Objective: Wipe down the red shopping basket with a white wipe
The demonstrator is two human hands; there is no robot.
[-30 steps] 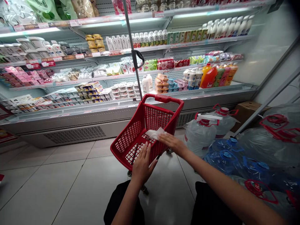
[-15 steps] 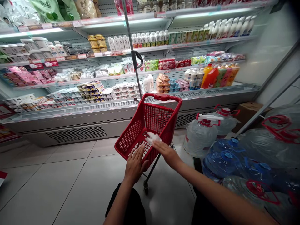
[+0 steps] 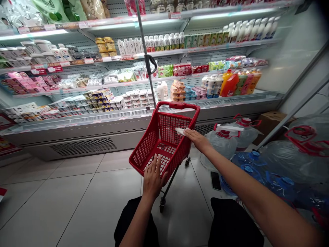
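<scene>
A red plastic shopping cart (image 3: 164,144) with latticed walls stands in front of me, its handle on the far side. My left hand (image 3: 153,178) lies at the cart's near edge, fingers stretched out and thumb spread, holding nothing. Under my right hand (image 3: 195,138) is a crumpled white cloth (image 3: 181,131), pressed against the top of the cart's right side wall. Whether the cloth is fabric or paper I cannot tell. Nothing shows in the basket. Part of the near rim is hidden behind my left hand.
A refrigerated display shelf (image 3: 84,135) full of dairy and drinks runs behind the cart. Large water jugs (image 3: 221,144) crowd the right side, beside a cardboard box (image 3: 272,120). A phone (image 3: 215,180) lies on the tiled floor (image 3: 77,199) near my knee.
My right hand has moved up and right with the white cloth, from over the basket's inside to the right side's top. My left hand and the cart have shifted slightly right in view.
</scene>
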